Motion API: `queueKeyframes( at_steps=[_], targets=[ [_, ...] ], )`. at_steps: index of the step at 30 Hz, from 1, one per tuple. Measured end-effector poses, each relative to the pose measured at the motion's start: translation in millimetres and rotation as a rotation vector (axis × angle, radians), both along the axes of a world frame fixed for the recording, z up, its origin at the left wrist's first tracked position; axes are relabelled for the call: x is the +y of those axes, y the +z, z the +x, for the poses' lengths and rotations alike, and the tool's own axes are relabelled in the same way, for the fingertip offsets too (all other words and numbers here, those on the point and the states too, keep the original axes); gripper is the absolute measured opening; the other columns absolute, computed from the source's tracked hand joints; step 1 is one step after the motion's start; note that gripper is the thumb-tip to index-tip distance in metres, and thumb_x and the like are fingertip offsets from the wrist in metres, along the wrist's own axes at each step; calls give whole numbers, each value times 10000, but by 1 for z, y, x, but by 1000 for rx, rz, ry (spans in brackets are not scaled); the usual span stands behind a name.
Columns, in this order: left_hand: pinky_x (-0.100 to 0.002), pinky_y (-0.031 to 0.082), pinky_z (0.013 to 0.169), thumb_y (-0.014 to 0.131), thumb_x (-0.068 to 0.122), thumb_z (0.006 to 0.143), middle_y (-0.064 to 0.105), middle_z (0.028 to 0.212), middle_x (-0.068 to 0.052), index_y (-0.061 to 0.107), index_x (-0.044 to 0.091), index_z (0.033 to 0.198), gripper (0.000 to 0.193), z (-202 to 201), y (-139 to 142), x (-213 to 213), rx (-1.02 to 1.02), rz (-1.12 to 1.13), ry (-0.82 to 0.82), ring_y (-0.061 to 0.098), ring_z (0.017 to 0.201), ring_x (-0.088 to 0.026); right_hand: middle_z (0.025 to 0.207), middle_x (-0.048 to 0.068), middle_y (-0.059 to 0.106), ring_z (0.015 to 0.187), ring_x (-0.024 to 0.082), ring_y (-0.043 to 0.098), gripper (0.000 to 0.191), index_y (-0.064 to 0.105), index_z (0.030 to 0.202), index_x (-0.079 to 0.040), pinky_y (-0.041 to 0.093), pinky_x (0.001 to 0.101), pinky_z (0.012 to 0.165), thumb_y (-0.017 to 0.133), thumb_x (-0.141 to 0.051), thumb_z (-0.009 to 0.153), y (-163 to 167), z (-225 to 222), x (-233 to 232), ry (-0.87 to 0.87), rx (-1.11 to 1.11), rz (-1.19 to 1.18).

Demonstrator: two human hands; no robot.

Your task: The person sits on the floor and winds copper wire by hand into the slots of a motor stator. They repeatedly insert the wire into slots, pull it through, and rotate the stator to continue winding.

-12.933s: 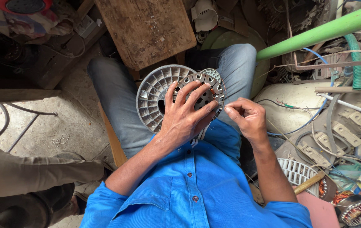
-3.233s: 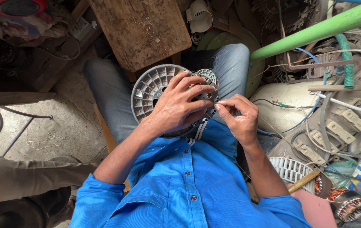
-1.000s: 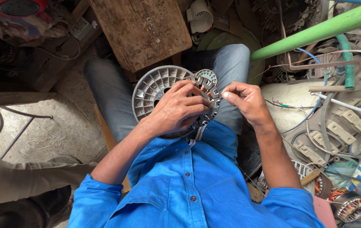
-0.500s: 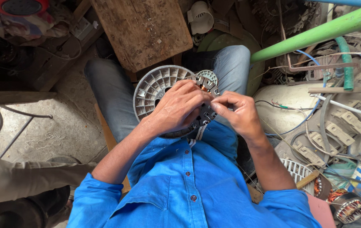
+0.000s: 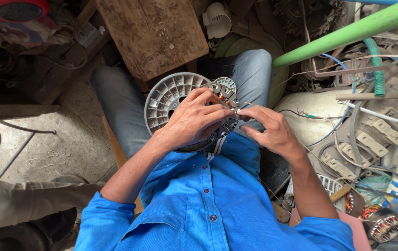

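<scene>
Wooden board (image 5: 155,35) beyond stator (image 5: 171,100); green pipe (image 5: 348,32) beside right hand (image 5: 268,130)

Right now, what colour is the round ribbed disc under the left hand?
Light grey, the ribbed disc under the left hand; the head view shows it.

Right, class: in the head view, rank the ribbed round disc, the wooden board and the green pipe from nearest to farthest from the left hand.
1. Ribbed round disc: under the left hand, touching.
2. Wooden board: beyond the knees.
3. Green pipe: far upper right.
</scene>
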State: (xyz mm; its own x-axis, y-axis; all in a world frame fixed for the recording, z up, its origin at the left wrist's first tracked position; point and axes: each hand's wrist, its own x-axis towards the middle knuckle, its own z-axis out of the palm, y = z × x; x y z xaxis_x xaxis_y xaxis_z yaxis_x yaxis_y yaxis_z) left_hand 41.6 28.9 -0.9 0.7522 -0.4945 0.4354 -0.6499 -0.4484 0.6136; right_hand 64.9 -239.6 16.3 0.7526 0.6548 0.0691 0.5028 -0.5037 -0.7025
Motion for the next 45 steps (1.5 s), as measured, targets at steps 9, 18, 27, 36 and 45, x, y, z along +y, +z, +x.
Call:
queueKeyframes(
  at_steps=[9,18,27,36,45],
  targets=[
    [-455,411,1133,763,137,851,702,1115,42,674,178,1250,411,-1,1,-1,-53,79,-2,589,1096,-234,972,109,736,941,304,716,257,697,1036,-53,557,425,919,816,-36,809,-19,17,-26,-10,-346,-146],
    [-457,413,1129,776,132,826,690,1061,40,686,174,1248,434,0,1,1,-14,129,-15,581,1068,-247,990,113,771,929,217,748,197,768,1085,-13,577,315,844,788,-38,891,-49,18,-50,-148,15,81],
    [-459,413,1130,781,129,810,696,1137,36,668,169,1249,456,-1,0,1,-38,78,-10,586,1108,-244,980,105,763,886,204,728,261,765,1125,-29,561,296,804,815,-38,869,-56,17,-57,-187,16,130],
    [-461,415,1125,783,131,814,694,1120,35,668,175,1252,455,-1,0,1,-39,110,-17,581,1097,-252,939,105,757,917,267,725,191,766,1025,-16,565,393,924,845,-107,878,-52,19,-50,-164,-315,27],
    [-464,411,1133,784,132,806,696,1134,40,666,175,1255,466,-1,-1,1,-33,88,-13,582,1108,-244,900,77,763,864,228,734,133,765,960,-42,555,400,942,840,-137,904,-57,17,-50,-175,-395,16]
  ],
)
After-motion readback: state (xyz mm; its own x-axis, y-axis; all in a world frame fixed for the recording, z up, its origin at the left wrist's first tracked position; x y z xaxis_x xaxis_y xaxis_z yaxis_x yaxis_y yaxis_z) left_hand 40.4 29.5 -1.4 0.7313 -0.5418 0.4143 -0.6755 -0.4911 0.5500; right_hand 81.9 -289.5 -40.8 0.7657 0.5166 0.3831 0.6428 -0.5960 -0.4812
